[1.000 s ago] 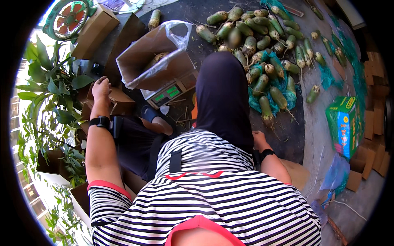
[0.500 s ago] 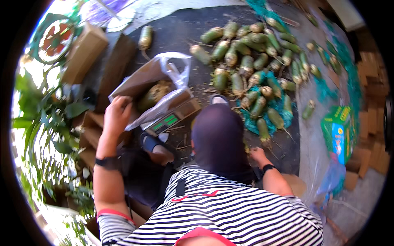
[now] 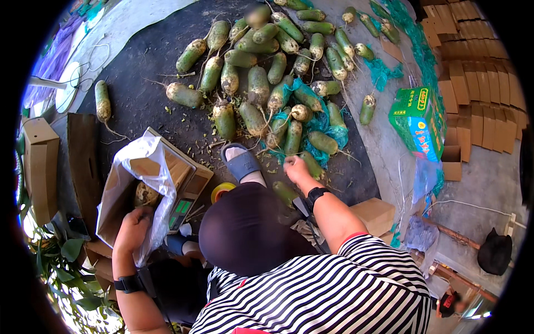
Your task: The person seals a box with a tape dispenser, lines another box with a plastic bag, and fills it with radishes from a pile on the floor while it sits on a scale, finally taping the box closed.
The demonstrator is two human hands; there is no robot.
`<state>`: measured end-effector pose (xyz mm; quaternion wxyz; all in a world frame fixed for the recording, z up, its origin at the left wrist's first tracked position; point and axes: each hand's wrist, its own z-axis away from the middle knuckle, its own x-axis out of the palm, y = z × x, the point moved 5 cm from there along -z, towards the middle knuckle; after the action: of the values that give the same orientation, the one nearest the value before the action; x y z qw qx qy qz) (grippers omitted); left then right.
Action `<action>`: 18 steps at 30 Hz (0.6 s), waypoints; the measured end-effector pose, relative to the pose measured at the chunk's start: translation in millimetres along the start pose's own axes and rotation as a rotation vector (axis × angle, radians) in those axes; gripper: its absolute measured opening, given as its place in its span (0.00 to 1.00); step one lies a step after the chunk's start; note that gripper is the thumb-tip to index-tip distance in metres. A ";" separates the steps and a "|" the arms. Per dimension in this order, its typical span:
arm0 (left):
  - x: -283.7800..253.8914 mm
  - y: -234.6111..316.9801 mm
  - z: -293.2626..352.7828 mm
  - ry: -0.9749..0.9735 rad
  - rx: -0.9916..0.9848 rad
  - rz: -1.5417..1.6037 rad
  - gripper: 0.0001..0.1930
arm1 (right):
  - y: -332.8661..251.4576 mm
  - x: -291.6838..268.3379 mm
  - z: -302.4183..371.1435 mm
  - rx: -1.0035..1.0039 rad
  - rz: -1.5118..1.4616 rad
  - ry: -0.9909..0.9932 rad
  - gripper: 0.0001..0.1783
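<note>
Since the earlier frame the view has swung round, the left hand has gone from the near edge of the box to over its mouth, and the right hand has reached out past the knee toward the radishes. The box is lined with a clear plastic bag and sits on a scale with a lit green display. Inside it lies a big radish, its pale, mud-stained end showing and the rest hidden. The left hand's fingers are curled downward right beside that end; their tips are out of sight, so I cannot tell whether they grip the radish, the bag or nothing. The right hand is half closed, fingers bent, just beside a green radish at the near edge of the pile; whether it has hold of anything cannot be made out. The change seems to put the work at two places at once, the box on the left and the loose radishes on the right. Some of these lie on green netting, most on a dark ground sheet.
</note>
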<state>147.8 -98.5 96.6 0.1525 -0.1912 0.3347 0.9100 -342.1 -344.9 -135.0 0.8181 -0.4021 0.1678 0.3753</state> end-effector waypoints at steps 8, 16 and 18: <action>10.4 15.7 -22.3 -0.198 -0.114 0.036 0.22 | -57.5 -9.8 -49.4 0.042 -0.010 0.449 0.19; -35.7 -21.0 -13.6 0.253 -0.028 -0.072 0.24 | -72.8 22.5 -54.9 0.202 -0.097 0.446 0.27; -33.6 -28.9 -13.7 0.264 0.020 -0.236 0.26 | -84.0 24.2 -59.4 0.261 -0.142 0.402 0.29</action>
<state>192.5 -91.6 86.2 0.2151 -0.3454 0.3363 0.8494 -261.5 -413.0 -141.1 0.8376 -0.3703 0.3457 0.2044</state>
